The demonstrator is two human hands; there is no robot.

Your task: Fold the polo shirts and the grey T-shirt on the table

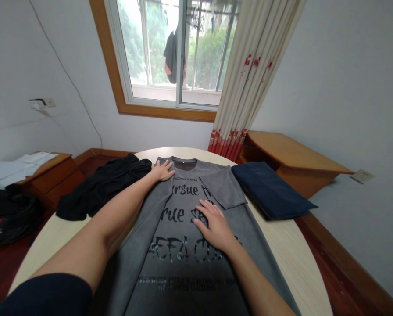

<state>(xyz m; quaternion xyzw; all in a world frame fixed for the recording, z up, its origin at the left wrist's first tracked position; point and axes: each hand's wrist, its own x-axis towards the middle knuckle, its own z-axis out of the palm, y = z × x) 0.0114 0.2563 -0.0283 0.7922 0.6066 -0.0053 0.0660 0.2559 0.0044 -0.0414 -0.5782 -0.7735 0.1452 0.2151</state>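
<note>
A grey T-shirt (pixel 190 228) with black lettering lies spread on the round table, its collar at the far side. Its right sleeve is folded inward over the chest, and the left side also lies turned in over part of the print. My left hand (pixel 162 170) rests with spread fingers on the shirt's far left shoulder, beside the collar. Over the middle of the print lies my right hand (pixel 212 223), palm down with fingers stretched out. Neither hand grips the cloth. The shirt's near end runs out of view.
A rumpled heap of black cloth (pixel 101 186) is on the left of the pale table (pixel 310 272). Folded dark navy cloth (pixel 272 188) lies on the right. Beyond stand a wooden desk (pixel 295 151), a curtain (pixel 245 79) and a window. A low wooden cabinet (pixel 56 175) bears papers.
</note>
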